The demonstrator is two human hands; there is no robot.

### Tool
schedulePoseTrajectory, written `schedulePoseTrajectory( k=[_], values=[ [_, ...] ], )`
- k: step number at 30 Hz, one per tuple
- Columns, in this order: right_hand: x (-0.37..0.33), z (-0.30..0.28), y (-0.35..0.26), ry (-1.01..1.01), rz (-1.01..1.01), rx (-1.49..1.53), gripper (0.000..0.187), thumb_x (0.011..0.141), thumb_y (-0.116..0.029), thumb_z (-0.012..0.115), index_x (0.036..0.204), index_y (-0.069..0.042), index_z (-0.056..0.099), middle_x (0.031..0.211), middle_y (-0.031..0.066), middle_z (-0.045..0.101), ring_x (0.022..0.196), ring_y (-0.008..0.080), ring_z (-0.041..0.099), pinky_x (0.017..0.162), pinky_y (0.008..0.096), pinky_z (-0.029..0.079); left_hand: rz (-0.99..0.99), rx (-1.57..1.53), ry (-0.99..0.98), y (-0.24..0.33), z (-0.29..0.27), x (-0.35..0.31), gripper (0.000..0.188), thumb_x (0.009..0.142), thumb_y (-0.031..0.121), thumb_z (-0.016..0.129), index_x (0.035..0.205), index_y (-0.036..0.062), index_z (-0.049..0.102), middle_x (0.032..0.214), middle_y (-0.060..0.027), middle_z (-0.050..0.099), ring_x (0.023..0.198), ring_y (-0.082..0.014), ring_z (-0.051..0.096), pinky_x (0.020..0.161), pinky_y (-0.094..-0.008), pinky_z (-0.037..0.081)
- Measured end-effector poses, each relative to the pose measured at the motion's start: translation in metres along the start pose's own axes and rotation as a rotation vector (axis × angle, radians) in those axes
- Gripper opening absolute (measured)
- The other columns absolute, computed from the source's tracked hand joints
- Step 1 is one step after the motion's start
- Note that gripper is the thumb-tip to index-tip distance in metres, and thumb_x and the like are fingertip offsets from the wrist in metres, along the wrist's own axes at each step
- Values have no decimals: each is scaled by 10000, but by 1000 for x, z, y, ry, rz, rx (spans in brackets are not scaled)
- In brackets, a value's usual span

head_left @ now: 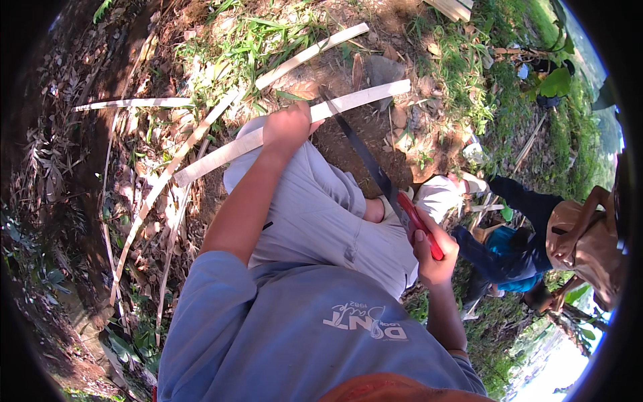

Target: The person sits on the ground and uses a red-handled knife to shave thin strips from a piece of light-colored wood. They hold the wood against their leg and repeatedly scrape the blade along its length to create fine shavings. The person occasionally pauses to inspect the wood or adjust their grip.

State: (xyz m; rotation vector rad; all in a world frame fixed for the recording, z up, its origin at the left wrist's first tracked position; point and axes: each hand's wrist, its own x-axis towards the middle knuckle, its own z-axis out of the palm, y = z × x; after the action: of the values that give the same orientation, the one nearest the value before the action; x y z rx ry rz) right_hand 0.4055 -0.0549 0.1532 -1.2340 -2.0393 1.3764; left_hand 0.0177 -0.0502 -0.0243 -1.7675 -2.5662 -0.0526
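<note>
A pale flat wooden strip [365, 98] lies slantwise across my raised knee. My left hand [287, 128] is closed around its middle, just above the knee. In my right hand [435, 258], fingers wrapped round the red handle, is a saw [365, 154] with a long, dark, narrow blade. Pointing away from me, the blade crosses the strip to the right of my left hand, its tip reaching past the strip's far edge. Whether the teeth touch the wood I cannot tell.
A longer pale strip [315, 50] lies on the ground beyond and to the left, near a shorter strip [134, 104]. A flat grey stone [385, 70] sits ahead. Cut wood pieces [455, 7] lie at the far edge. Other people [529, 241] are at the right.
</note>
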Motion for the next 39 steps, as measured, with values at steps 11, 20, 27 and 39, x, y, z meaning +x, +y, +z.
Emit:
schedulePoseTrajectory(
  k=[11, 20, 27, 39],
  values=[
    [169, 158, 27, 145, -249, 150, 397, 1035, -104, 690, 1422, -22, 677, 1054, 212, 775, 851, 111, 704, 781, 285, 560, 19, 48, 123, -6, 8, 5, 581, 991, 638, 646, 988, 61, 575, 824, -87, 700, 692, -261, 762, 575, -377, 617],
    [166, 157, 73, 135, -237, 296, 410, 1077, -165, 668, 1471, -49, 657, 1112, 80, 780, 939, 77, 671, 826, 251, 554, -53, -20, -28, -7, -2, 8, 622, 987, 677, 625, 980, 55, 626, 841, -115, 756, 718, -291, 781, 609, -413, 629],
    [171, 154, 50, 154, -241, 218, 388, 1072, -157, 676, 1447, -62, 681, 1077, 70, 785, 887, 70, 677, 800, 253, 559, -131, -190, -307, -10, -37, 21, 573, 948, 581, 729, 1078, 23, 749, 985, -190, 790, 935, -354, 787, 830, -474, 634],
    [184, 158, 44, 175, -339, 225, 390, 1056, -159, 698, 1434, -62, 689, 971, 60, 770, 767, 60, 625, 696, 262, 530, -149, -612, -584, -49, -15, 49, 490, 926, 338, 753, 1180, -80, 738, 1105, -300, 758, 1064, -430, 742, 936, -477, 564]
  ],
)
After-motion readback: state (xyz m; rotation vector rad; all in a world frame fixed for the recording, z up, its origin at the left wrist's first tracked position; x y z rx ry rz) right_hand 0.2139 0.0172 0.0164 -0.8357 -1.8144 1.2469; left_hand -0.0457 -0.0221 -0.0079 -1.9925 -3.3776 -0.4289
